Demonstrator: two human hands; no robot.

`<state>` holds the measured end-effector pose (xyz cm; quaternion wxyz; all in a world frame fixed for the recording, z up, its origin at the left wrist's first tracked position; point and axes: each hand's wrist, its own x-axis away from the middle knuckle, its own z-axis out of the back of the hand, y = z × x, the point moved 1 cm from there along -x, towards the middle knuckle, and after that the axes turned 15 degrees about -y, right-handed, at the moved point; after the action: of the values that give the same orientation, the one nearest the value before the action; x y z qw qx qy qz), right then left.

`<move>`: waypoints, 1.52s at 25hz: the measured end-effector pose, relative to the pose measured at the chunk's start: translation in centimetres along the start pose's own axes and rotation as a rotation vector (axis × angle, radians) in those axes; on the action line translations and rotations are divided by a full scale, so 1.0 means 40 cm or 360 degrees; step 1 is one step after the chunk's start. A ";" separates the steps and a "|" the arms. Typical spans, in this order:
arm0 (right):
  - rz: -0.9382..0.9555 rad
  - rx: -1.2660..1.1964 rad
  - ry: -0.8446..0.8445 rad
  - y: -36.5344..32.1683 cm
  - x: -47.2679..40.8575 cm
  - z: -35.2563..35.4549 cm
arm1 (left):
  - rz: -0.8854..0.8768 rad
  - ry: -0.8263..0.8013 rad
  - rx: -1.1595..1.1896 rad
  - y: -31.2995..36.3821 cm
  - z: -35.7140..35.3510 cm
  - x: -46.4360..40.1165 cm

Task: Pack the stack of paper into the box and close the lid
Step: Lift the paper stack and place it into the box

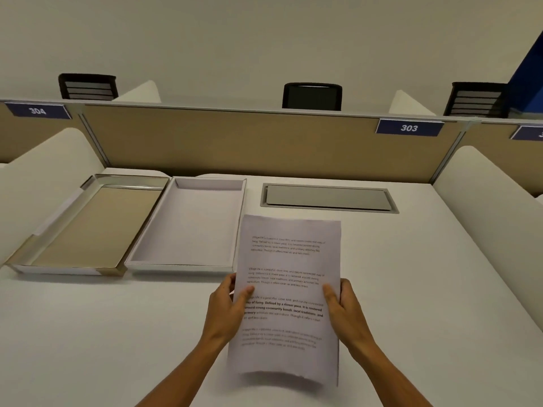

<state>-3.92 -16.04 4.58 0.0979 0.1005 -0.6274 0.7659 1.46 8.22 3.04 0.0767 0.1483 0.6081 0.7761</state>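
Two hands held the stack of paper (286,298) in the head view, the only view I had. My left hand (227,306) pinched its left edge and my right hand (343,306) its right edge, each thumb on the printed face and the other fingers behind, both closed on the sheets at about mid-height. The stack hung above the white desk (411,289), its near edge curling and blurred, its long axis running away from me.

The open box (188,224) lay ahead and to the left of the stack, the stack's far left corner overlapping the box's right wall in the picture; I could not tell whether they touched. The box's long axis ran nearly parallel to the paper's, so I judged a leftward and forward carry with little turning would do, the left hand leading. The lid (88,227), upturned with a tan inside, sat just beside the box on its left.

Partition labels read "303" (409,128) and "304" (37,110). The top sheet's bold lines included "Defined by a slower pace."
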 end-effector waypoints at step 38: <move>-0.0686 0.0059 -0.0135 -0.322 -0.860 -0.500 | 0.0624 0.0037 0.0156 -0.089 0.713 -0.616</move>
<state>32.05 5.25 3.34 0.2310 0.2662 -0.5807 0.7339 33.75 28.00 2.40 -0.0902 0.2584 0.6054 0.7474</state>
